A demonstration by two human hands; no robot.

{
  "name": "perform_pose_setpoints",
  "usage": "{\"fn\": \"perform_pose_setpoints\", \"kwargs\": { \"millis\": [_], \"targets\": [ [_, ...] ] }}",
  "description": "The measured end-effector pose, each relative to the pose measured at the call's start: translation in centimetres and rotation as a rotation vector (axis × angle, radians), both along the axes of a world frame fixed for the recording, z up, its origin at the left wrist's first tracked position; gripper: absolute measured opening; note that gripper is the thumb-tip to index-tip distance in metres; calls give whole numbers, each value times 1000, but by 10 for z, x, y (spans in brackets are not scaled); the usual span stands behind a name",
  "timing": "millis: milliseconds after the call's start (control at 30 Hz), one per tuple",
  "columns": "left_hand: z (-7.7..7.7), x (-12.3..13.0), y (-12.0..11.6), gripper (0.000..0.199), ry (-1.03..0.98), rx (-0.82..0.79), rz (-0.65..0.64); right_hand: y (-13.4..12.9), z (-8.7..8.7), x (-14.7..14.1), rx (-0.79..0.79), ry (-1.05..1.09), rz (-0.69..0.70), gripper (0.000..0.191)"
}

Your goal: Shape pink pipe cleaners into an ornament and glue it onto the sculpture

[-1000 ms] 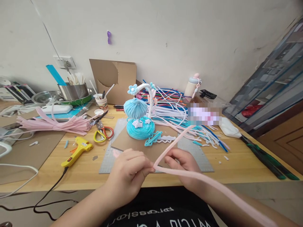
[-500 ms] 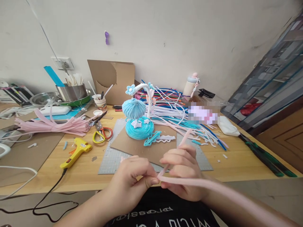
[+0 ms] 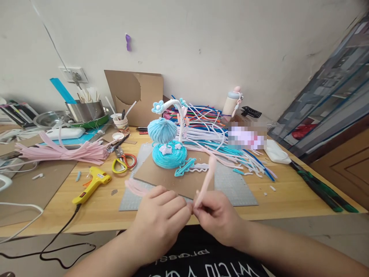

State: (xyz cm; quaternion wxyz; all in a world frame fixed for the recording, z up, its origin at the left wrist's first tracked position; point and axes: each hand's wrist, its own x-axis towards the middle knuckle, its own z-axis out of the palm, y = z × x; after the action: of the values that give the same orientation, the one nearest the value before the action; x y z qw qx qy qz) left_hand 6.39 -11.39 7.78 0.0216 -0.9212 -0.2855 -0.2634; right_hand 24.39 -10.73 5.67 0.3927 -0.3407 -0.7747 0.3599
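A pink chenille stem [image 3: 206, 179] is pinched upright, slightly tilted, by the fingers of the right hand [image 3: 219, 217]. Just beside it, the left hand [image 3: 164, 217] is curled closed around pink strands [image 3: 136, 187]. Beyond, a turquoise-and-white chenille ornament [image 3: 163, 130] is stood on cardboard [image 3: 164, 179]; a yellow glue gun [image 3: 91, 186] is laid on the surface [image 3: 115, 213].

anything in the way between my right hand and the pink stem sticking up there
Nothing visible: the right hand pinches the pink stem directly, near its lower visible end. The left hand is close beside, not between them.
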Motion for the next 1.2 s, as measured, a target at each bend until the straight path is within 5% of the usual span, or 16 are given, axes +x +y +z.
{"fn": "perform_pose_setpoints", "kwargs": {
  "millis": [67, 133, 533, 633, 900, 1067, 1200],
  "targets": [
    [-3, 0, 1, 16, 0, 53, 21, -2, -1, -6, -302, 115, -53, 23],
    [-4, 1, 3, 14, -116, -57, 66, 0, 3, -8, -409, 183, -46, 21],
    [21, 9, 17, 27, -782, -1590, 78, 40, 38, 4, -296, 191, 13, 20],
    [19, 10, 19, 31, -826, -1571, 115, 42, 39, 6, -231, 202, -25, 21],
    [8, 10, 17, 26, -588, -1002, 255, 29, 34, 15, -246, 70, -11, 16],
    [8, 14, 19, 34, -733, -1417, 45, 27, 29, 17, -183, 88, 48, 15],
    [11, 17, 19, 29, -798, -1575, 79, 27, 21, 18, -186, 132, 86, 9]
  ]
}}
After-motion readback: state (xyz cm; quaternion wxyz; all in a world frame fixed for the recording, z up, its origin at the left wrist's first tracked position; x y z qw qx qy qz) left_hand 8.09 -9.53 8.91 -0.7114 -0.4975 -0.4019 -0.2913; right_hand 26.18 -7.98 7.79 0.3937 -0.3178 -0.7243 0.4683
